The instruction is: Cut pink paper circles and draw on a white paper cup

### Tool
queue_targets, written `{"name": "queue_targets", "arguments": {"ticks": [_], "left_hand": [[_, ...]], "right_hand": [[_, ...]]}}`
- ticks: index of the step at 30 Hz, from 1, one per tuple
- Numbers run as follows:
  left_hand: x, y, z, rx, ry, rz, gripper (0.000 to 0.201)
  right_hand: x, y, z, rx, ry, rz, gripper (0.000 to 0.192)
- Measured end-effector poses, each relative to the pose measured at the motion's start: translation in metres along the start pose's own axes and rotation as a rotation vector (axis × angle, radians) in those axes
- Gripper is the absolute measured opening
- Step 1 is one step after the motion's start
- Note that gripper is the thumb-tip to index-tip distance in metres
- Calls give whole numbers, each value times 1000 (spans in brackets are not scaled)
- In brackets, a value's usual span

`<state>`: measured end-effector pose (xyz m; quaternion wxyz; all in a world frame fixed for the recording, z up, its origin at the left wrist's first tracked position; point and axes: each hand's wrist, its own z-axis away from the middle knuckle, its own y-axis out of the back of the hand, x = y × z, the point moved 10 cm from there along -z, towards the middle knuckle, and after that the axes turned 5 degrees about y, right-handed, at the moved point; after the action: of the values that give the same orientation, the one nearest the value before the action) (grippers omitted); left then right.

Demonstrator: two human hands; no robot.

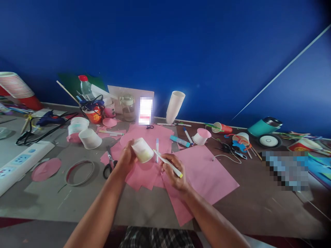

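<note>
My left hand (127,155) is closed around a white paper cup (142,150), which tilts with a pale yellow patch on its side. In my right hand (174,172) is a white marker (171,166) with a yellow end, its tip close to the cup; whether it touches I cannot tell. Sheets and scraps of pink paper (204,179) lie under both hands. A capped blue-and-white marker (157,146) rests on the pink paper just behind the right hand. Black-handled scissors (109,163) lie beside my left wrist.
On the left are a power strip (23,163), a tape roll (80,173) and white cups (90,138). A cup stack (175,106) leans at the back near a glowing, blurred phone (145,110). To the right lie a glue stick (180,141), pliers (230,150) and a teal tumbler (265,126).
</note>
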<state>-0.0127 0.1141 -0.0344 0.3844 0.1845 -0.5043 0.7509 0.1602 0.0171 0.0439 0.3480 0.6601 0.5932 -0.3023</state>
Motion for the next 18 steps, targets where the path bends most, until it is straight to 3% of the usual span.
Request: {"name": "queue_targets", "arguments": {"ticks": [6,11,18], "left_hand": [[1,-6,3,1,-1,14,18],[-11,-8,6,-32,84,-70,23],[-20,-18,11,-102,122,-145,31]], "right_hand": [[24,4,4,156,-109,-49,37],[28,8,3,157,-99,160,29],[33,3,3,95,-75,265,42]]}}
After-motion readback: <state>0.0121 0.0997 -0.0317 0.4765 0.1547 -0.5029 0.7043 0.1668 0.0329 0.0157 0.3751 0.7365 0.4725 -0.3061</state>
